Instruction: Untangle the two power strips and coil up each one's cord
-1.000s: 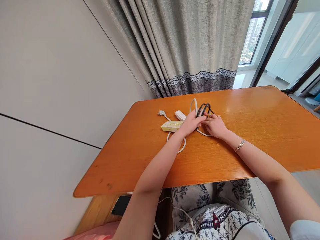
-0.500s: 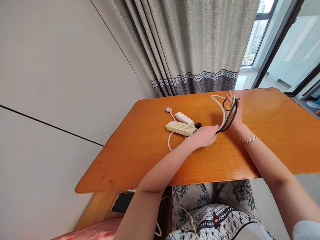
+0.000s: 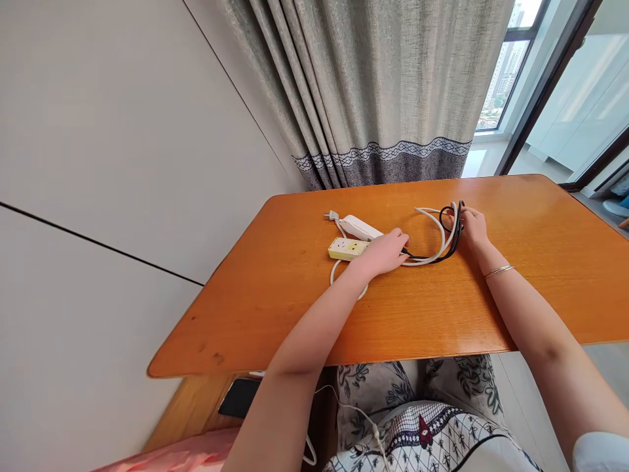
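Observation:
Two power strips lie on the orange wooden table point(image 3: 442, 308): a yellowish one point(image 3: 346, 248) and a white one point(image 3: 361, 227) just behind it. My left hand point(image 3: 384, 252) rests closed on the right end of the yellowish strip, where the cords start. My right hand point(image 3: 472, 225) holds looped black and white cords point(image 3: 449, 229) low over the table. A white plug point(image 3: 332, 215) lies at the far left of the strips. A white cord loop point(image 3: 335, 272) curls toward me under my left wrist.
A grey curtain point(image 3: 383, 98) hangs behind the table, with a white wall point(image 3: 98, 164) on the left and a glass door on the right. A black phone point(image 3: 236, 397) lies on a lower wooden surface beside my lap.
My right hand pulled the cord loops away to the right, lifted them, then lowered them near the table. My left hand shifted back onto the end of the yellowish strip.

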